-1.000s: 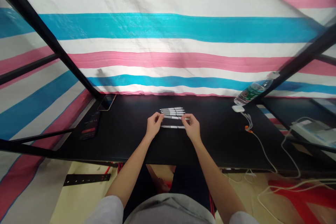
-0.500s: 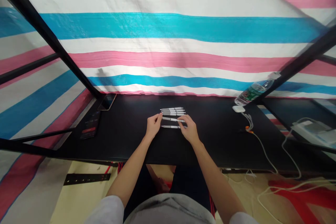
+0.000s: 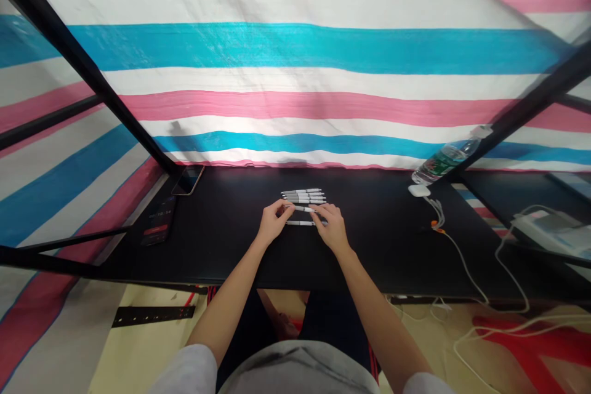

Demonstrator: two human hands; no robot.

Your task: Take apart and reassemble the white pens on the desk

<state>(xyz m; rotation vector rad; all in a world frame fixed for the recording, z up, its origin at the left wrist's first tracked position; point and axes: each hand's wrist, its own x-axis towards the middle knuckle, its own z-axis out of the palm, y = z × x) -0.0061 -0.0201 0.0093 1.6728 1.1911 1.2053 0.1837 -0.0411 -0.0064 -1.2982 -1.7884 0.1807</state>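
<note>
A white pen (image 3: 302, 209) lies crosswise between my hands, its ends partly covered by fingers. My left hand (image 3: 274, 220) pinches its left end. At the right end, the fingers of my right hand (image 3: 331, 226) are closed on the same pen. Just beyond it, several similar white and grey pens (image 3: 303, 196) rest side by side in a close row. Nearer to me, another white pen (image 3: 300, 223) lies on the black tabletop (image 3: 231, 252), its right end beside my right hand.
At the left lie a phone with a lit timer (image 3: 158, 221) and a second dark phone (image 3: 189, 180). A water bottle (image 3: 446, 163) leans by the right frame post, near a white charger (image 3: 419, 191) with cables. Striped sheeting (image 3: 295, 49) hangs behind the table.
My left fingers have slid a little to the right along the pen, covering more of its left end. The row of pens and the nearer pen stay put.
</note>
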